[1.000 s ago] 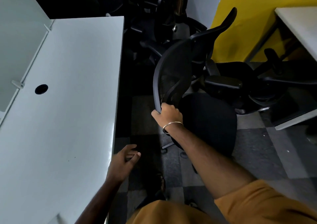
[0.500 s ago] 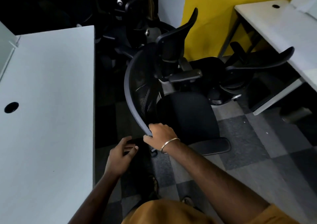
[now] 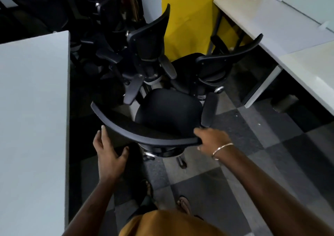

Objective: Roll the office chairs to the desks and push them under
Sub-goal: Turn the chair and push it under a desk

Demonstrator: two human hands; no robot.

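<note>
A black office chair with a mesh back stands just in front of me, its curved backrest top toward me and its seat facing away. My right hand grips the right end of the backrest rim, fingers curled over it. My left hand is spread against the left part of the backrest, fingers straight up and thumb out to the right. A white desk lies to the left of the chair. Another white desk stands at the right.
Several more black office chairs crowd together behind the one I hold, one of them partly under the right desk. A yellow wall rises behind. Grey checkered carpet covers the floor. My sandalled feet show below.
The chair has swung round so its backrest top faces me. My right hand stayed on the rim. My left hand rose from beside the desk edge onto the backrest.
</note>
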